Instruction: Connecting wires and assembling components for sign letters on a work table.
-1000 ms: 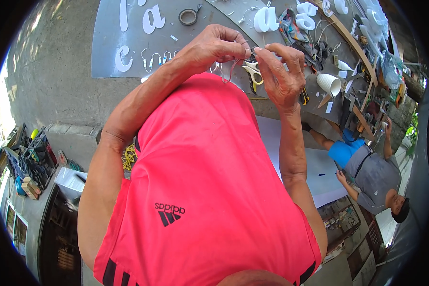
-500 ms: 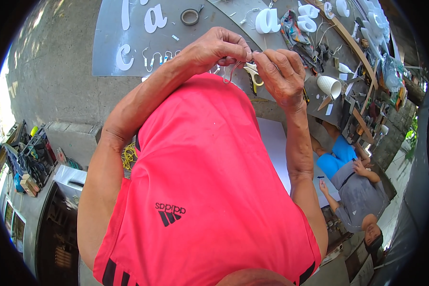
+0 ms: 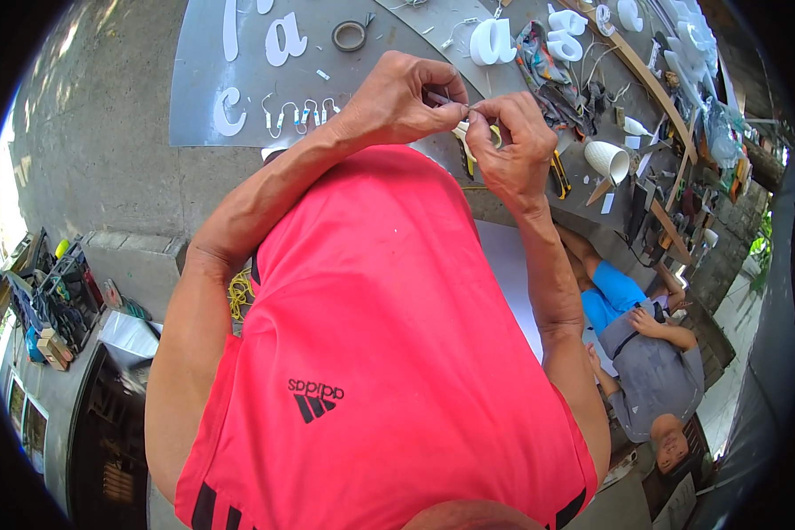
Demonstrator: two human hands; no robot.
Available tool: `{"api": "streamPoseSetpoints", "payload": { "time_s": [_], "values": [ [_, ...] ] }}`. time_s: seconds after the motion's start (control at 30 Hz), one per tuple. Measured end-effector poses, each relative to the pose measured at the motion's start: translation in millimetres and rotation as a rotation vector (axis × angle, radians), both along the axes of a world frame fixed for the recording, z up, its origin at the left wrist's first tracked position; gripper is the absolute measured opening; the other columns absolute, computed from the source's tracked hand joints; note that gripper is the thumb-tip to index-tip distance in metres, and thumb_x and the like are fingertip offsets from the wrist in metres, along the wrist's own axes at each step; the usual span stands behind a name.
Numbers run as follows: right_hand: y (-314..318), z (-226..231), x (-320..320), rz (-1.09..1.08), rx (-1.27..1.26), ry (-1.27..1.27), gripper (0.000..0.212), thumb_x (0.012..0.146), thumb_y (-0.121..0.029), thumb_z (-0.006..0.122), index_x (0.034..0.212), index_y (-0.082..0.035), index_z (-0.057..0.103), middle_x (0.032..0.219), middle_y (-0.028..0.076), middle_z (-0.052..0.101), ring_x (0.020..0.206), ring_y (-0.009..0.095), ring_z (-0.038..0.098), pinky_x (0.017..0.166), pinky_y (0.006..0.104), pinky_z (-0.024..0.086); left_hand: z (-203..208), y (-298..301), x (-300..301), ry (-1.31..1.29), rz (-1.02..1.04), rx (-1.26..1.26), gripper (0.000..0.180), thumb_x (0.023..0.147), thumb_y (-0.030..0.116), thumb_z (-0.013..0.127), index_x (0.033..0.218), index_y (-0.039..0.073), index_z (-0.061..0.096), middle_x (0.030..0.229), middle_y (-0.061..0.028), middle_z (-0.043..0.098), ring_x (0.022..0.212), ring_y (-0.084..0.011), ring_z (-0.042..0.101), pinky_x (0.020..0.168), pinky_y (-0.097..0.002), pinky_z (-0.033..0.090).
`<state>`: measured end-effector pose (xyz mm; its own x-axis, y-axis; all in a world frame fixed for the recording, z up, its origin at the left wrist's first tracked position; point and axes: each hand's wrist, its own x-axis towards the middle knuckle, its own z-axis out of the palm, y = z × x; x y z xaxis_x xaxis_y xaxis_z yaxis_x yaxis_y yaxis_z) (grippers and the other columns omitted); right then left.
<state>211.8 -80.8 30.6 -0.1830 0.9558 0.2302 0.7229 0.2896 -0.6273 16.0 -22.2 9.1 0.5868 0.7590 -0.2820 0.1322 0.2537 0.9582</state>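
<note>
My left hand (image 3: 412,95) and my right hand (image 3: 514,141) meet fingertip to fingertip above the work table. Both are closed in a pinch on a thin wire (image 3: 470,109), most of which the fingers hide. Partly behind my right hand are yellow-handled scissors (image 3: 462,146). A yellow and black utility knife (image 3: 560,173) lies just right of that wrist. Left of my left hand, a string of small white light modules (image 3: 305,115) joined by wires rests on a grey sheet (image 3: 194,119).
White cut-out letters (image 3: 285,41) and raised white letters (image 3: 493,42) lie across the table, with a tape roll (image 3: 351,35), a crumpled cloth (image 3: 541,62) and a white textured cup (image 3: 607,161). A long wooden strip (image 3: 645,71) crosses the right. Another person (image 3: 654,362) sits at the right.
My hands have shifted slightly, and the right fingers have curled closer to the left ones. The wire loop that hung below them no longer shows. The other person's arm has moved lower.
</note>
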Motion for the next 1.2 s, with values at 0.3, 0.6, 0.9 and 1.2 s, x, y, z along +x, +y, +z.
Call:
{"api": "streamPoseSetpoints", "payload": {
  "time_s": [0.3,0.6,0.9,1.2],
  "values": [
    [6.8,-10.5,23.9,-0.298,-1.375,1.326,0.004,0.081,-0.002,0.068,0.085,-0.001,0.067,0.073,0.002,0.058,0.057,0.007,0.044,0.045,0.0233,0.029,-10.1,6.2,-2.7,-0.146,-0.114,0.742,0.018,0.073,-0.004,0.073,0.088,0.006,0.069,0.076,-0.0066,0.063,0.072,-0.0242,0.061,0.058,-0.0323,0.047],
    [-6.9,3.6,4.5,-0.129,-0.674,0.780,0.020,0.092,-0.007,0.066,0.111,-0.002,0.069,0.097,0.008,0.069,0.083,0.015,0.063,0.057,0.0262,0.048,-12.8,7.9,-20.8,-0.088,-0.120,0.091,0.006,0.089,0.008,0.074,0.092,0.003,0.073,0.079,0.0014,0.067,0.069,-0.0043,0.057,0.058,-0.0232,0.043],
    [-5.3,-2.8,-2.3,0.101,0.169,0.115,0.030,0.074,0.002,0.078,0.102,-0.005,0.070,0.095,0.008,0.067,0.085,0.025,0.063,0.069,0.0361,0.052,-15.6,9.5,-18.4,-0.204,-0.155,-0.152,0.011,0.091,0.009,0.075,0.093,-0.001,0.071,0.082,-0.0012,0.067,0.073,-0.0067,0.061,0.063,-0.0242,0.049],
    [-3.9,1.1,-6.1,0.065,0.140,0.100,0.025,0.071,0.001,0.079,0.093,-0.005,0.070,0.088,0.008,0.067,0.079,0.026,0.064,0.067,0.0370,0.052,-16.0,9.1,-19.1,-0.146,-0.157,-0.066,0.012,0.091,0.010,0.074,0.094,-0.001,0.070,0.082,-0.0023,0.068,0.073,-0.0070,0.063,0.063,-0.0240,0.051]
  ]
}}
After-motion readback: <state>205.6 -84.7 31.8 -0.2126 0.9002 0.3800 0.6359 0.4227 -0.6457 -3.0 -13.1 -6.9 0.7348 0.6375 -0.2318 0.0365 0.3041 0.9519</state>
